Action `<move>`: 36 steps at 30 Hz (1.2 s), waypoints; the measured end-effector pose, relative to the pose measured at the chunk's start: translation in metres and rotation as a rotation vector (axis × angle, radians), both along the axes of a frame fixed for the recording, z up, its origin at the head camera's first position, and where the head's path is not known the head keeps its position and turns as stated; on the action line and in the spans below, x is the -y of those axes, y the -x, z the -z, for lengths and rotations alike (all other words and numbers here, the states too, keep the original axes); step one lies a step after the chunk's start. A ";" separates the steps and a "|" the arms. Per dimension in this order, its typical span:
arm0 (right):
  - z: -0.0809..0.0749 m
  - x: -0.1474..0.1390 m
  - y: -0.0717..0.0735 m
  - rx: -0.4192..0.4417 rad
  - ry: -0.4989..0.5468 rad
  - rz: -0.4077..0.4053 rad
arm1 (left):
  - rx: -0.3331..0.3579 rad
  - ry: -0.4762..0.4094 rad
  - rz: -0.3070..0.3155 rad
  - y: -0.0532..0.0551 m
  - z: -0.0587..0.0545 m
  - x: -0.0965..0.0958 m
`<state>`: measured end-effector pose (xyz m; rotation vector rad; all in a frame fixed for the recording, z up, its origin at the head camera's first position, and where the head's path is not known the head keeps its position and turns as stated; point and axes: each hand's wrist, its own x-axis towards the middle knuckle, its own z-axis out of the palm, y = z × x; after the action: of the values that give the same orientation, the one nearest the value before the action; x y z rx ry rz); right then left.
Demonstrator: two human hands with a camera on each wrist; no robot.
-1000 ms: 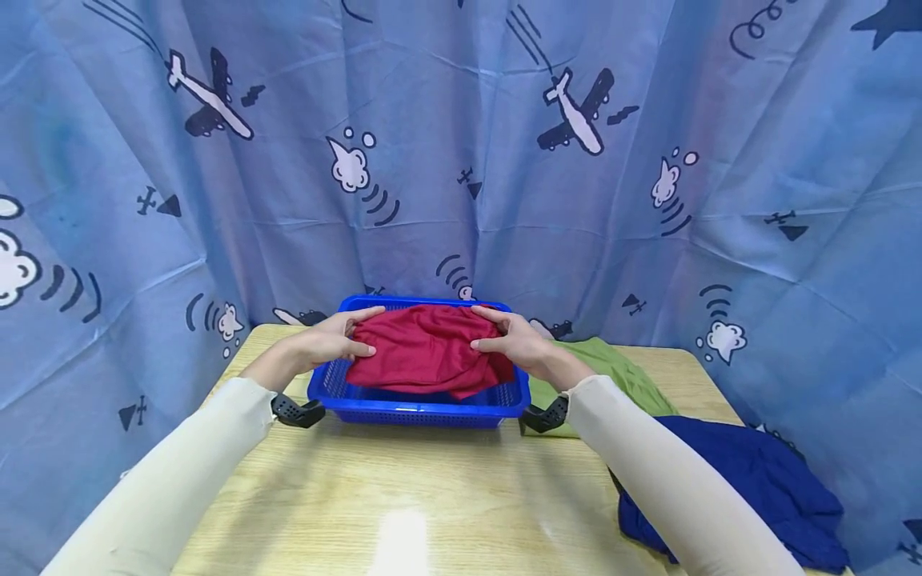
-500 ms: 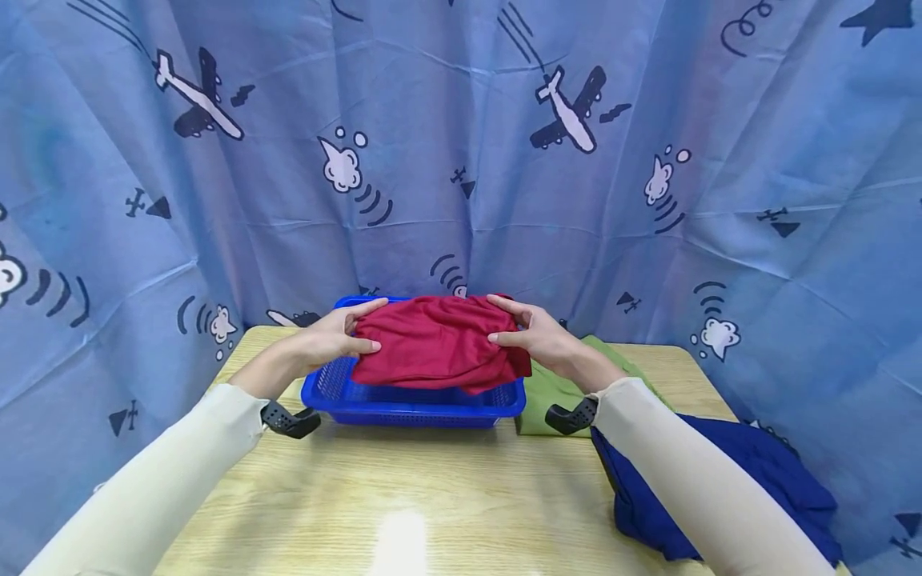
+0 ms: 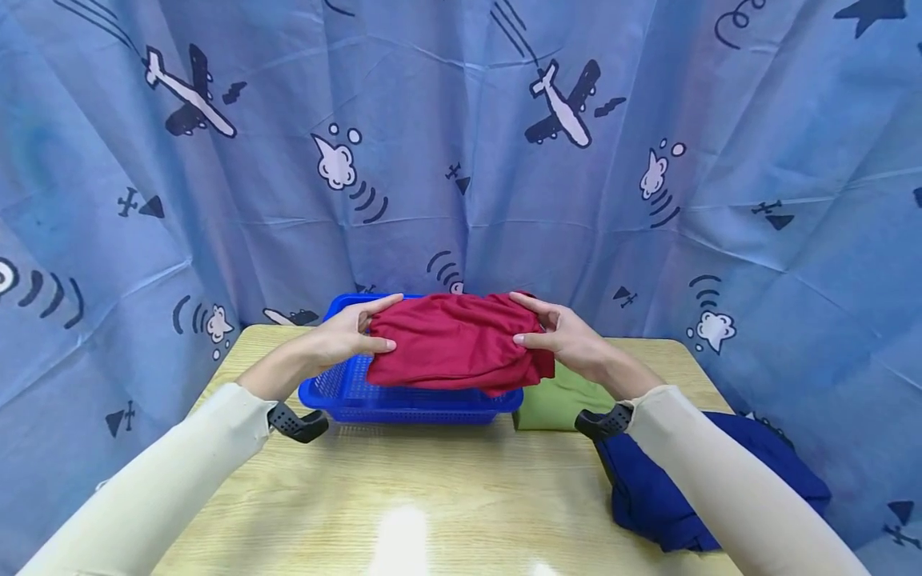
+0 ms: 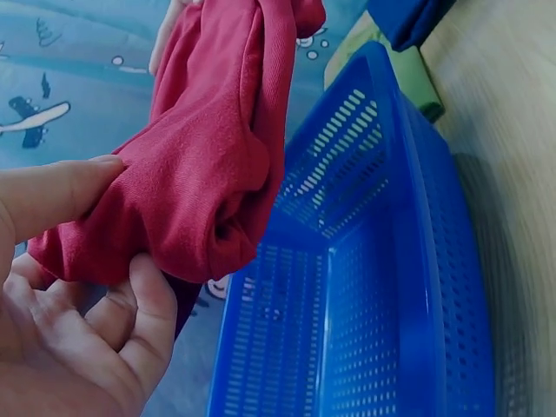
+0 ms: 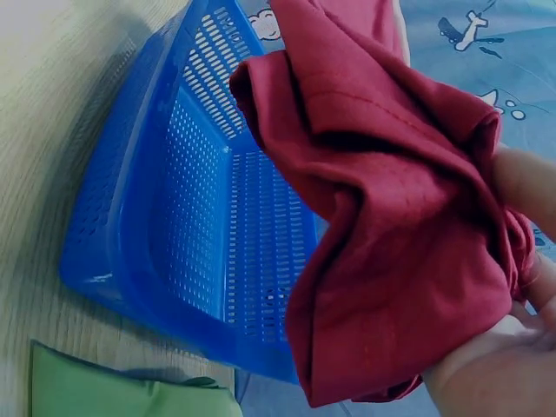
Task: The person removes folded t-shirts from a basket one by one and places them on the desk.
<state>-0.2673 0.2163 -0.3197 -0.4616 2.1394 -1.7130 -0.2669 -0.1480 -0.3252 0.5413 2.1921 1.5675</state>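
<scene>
A folded red garment (image 3: 454, 340) is held up by both hands, above the blue plastic basket (image 3: 414, 416). My left hand (image 3: 346, 332) pinches its left end, thumb on the near face and fingers beneath and behind. At the other end, my right hand (image 3: 572, 340) grips it the same way. Loose layers and a stitched hem of the garment (image 5: 391, 200) droop at this end in the right wrist view. Both wrist views look down into the basket (image 4: 417, 261), whose slotted walls and perforated floor show. The garment hides part of the basket's back in the head view.
On the wooden table (image 3: 346, 496), a green folded cloth (image 3: 555, 406) lies right of the basket. A navy cloth (image 3: 648, 496) lies nearer on the right, partly behind the right sleeve. A blue patterned curtain (image 3: 403, 160) hangs behind the table.
The red garment has been lifted up from the basket and carried slightly right in both hands. The basket stays in place, while the head view has shifted a little.
</scene>
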 end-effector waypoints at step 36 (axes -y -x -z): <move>-0.014 -0.092 -0.036 -0.033 0.096 -0.039 | 0.000 -0.138 0.021 -0.023 -0.005 -0.091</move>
<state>-0.2309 0.3078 -0.3054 -0.5574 2.0630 -1.8047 -0.2434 -0.0575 -0.3199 0.6034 2.0815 1.7162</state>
